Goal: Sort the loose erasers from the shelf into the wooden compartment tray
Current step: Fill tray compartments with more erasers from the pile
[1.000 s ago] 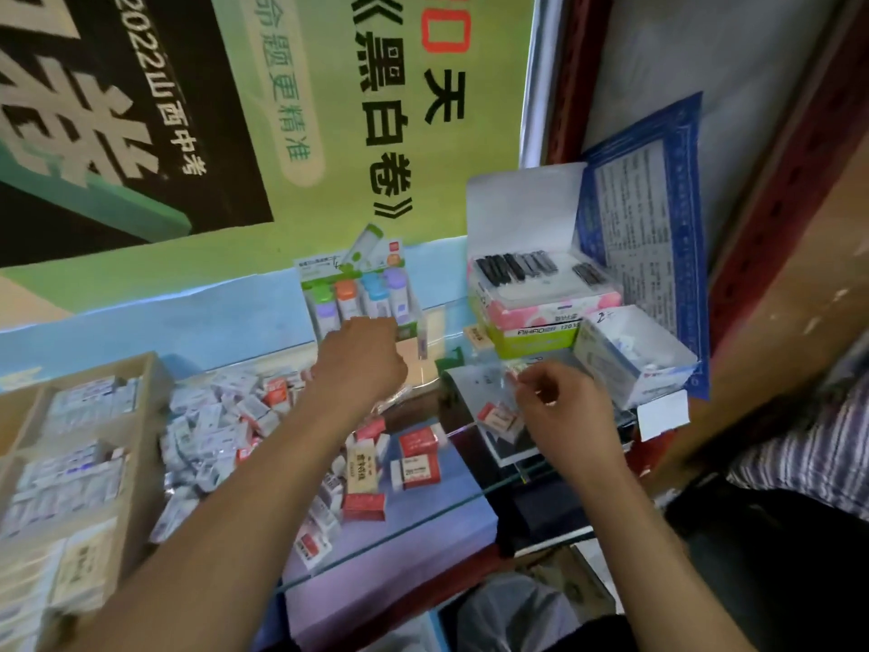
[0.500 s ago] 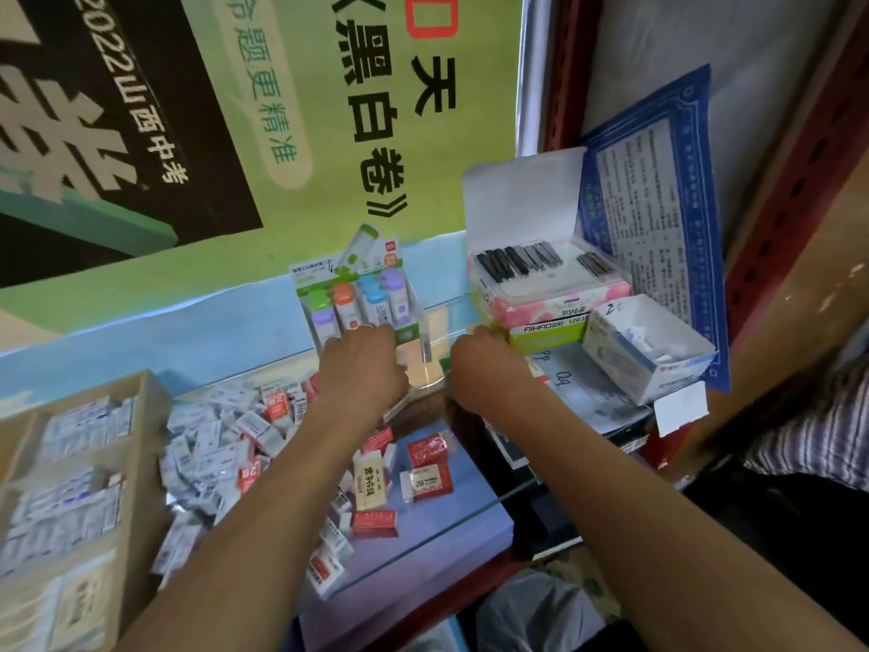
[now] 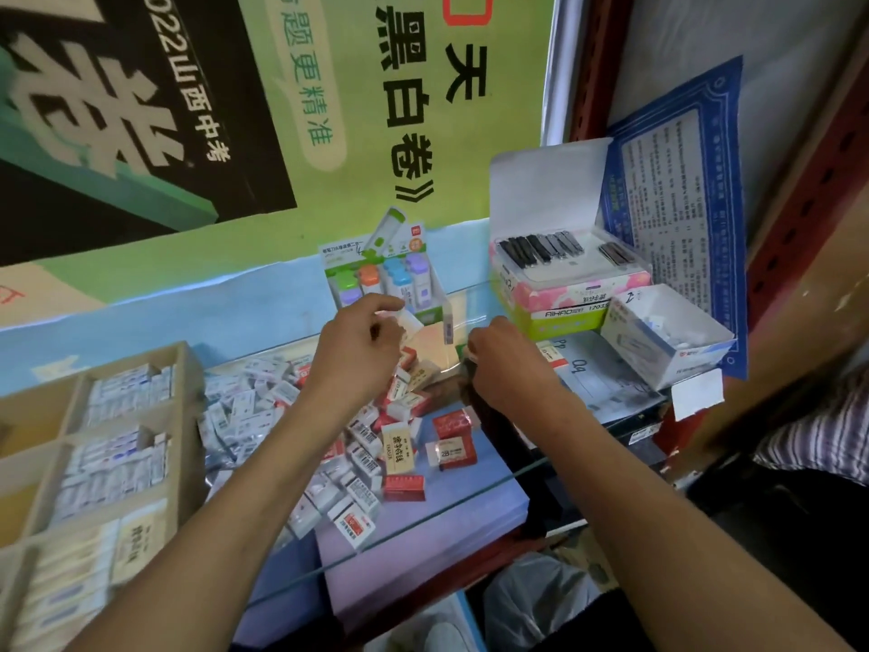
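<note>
A heap of loose erasers [image 3: 263, 407] in white, red and cream wrappers lies on the glass shelf [image 3: 423, 524]. The wooden compartment tray [image 3: 185, 369] stands at the left, its cells holding rows of white and cream erasers. My left hand [image 3: 362, 355] hovers over the back of the heap and pinches a white eraser [image 3: 408, 323] between thumb and fingers. My right hand [image 3: 510, 369] is beside it at the back of the shelf, fingers curled round a small pale item [image 3: 469, 352] that is mostly hidden. A cream eraser [image 3: 398, 448] and red erasers [image 3: 451, 423] lie near the front.
A display box of coloured-cap items [image 3: 390, 280] stands behind my hands. To the right are stacked boxes with nail clippers [image 3: 564, 261], an open white carton [image 3: 667, 341] and a blue printed sheet [image 3: 672, 181]. A person's striped sleeve [image 3: 823, 430] is at the far right.
My right hand moved left from the clear packet to the back of the shelf beside my left hand. My left hand lifted slightly with a white eraser now showing in its fingers.
</note>
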A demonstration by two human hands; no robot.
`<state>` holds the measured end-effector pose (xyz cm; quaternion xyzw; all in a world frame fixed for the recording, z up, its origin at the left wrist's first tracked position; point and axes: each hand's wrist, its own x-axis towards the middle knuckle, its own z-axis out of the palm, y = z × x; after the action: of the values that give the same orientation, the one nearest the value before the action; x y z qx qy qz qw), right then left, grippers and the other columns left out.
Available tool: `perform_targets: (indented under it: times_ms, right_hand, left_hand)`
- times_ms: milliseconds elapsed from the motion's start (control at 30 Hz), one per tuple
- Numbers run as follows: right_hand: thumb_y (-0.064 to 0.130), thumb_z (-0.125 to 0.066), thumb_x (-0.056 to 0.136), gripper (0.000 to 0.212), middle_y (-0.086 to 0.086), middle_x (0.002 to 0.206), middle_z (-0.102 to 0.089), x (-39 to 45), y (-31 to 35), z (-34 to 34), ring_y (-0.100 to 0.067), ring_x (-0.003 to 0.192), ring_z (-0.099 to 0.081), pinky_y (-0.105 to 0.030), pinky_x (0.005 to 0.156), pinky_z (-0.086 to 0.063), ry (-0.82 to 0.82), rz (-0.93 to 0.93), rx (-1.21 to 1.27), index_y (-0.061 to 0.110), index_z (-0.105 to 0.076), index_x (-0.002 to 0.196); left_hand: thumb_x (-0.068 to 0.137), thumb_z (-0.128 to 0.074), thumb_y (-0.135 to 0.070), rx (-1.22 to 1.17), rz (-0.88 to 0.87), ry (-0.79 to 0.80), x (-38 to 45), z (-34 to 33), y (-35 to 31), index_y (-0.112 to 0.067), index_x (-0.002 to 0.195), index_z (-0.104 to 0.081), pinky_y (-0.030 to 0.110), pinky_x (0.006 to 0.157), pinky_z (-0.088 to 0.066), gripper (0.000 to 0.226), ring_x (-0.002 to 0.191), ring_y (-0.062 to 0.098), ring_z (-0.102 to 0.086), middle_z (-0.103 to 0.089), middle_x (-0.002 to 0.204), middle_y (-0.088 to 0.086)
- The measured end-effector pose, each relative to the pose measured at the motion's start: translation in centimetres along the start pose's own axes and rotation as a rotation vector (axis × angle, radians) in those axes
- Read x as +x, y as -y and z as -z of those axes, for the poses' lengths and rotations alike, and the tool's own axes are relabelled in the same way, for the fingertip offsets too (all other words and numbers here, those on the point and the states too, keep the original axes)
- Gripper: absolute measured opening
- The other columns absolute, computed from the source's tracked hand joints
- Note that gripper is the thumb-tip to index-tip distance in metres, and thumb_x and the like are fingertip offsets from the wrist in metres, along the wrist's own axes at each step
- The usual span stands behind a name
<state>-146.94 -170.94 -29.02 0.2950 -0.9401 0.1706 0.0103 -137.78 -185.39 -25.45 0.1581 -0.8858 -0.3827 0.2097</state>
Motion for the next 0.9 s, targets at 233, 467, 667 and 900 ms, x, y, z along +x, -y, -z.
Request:
perform_targets:
  times_ms: [233, 467, 667, 900]
  right_hand:
    - [-0.001, -0.054, 0.085, 0.030, -0.017, 0.115, -0.050, -1.3, 0.0, 0.5, -0.035, 0.104, -0.052, -0.042, 0.083, -0.046, -0.029, -0.025, 0.109, -0.002, -0.054, 0.115]
    - [-0.008, -0.043, 0.090, 0.037, -0.009, 0.110, -0.063, -2.8, 1.2, 1.6, -0.015, 0.095, -0.059, -0.018, 0.076, -0.049, -0.220, 0.063, 0.424, 0.006, -0.064, 0.117]
    - [-0.001, -0.050, 0.095, 0.027, 0.003, 0.096, -0.069, -5.9, 3.3, 3.3, -0.005, 0.093, -0.065, -0.011, 0.079, -0.048, -0.225, 0.355, 0.721, 0.011, -0.067, 0.112]
    - [0.011, -0.065, 0.090, 0.015, -0.002, 0.097, -0.073, -8.1, 6.7, 3.3, -0.015, 0.092, -0.070, -0.022, 0.076, -0.053, 0.027, 0.427, 1.042, 0.019, -0.068, 0.102]
  left_hand:
    - [0.088, -0.058, -0.006, -0.088, 0.025, 0.088, -3.7, 0.9, 0.3, -0.035, 0.112, -0.063, 0.023, 0.074, -0.054, 0.038, 0.092, 0.008, -0.064, -0.066, 0.110, -0.006]
    - [0.085, -0.063, 0.002, -0.232, -0.008, 0.085, -6.2, 2.3, 0.1, -0.033, 0.103, -0.071, 0.005, 0.074, -0.047, 0.041, 0.094, -0.006, -0.064, -0.070, 0.105, -0.016]
    - [0.081, -0.067, 0.009, -0.386, 0.041, 0.099, -8.0, 4.1, 0.1, -0.034, 0.108, -0.065, 0.015, 0.068, -0.052, 0.051, 0.084, -0.001, -0.066, -0.068, 0.107, -0.008]
    - [0.075, -0.075, 0.008, -0.332, 0.035, 0.009, -11.9, 6.5, 1.7, -0.033, 0.100, -0.071, 0.015, 0.075, -0.050, 0.048, 0.078, 0.002, -0.065, -0.072, 0.084, -0.011]
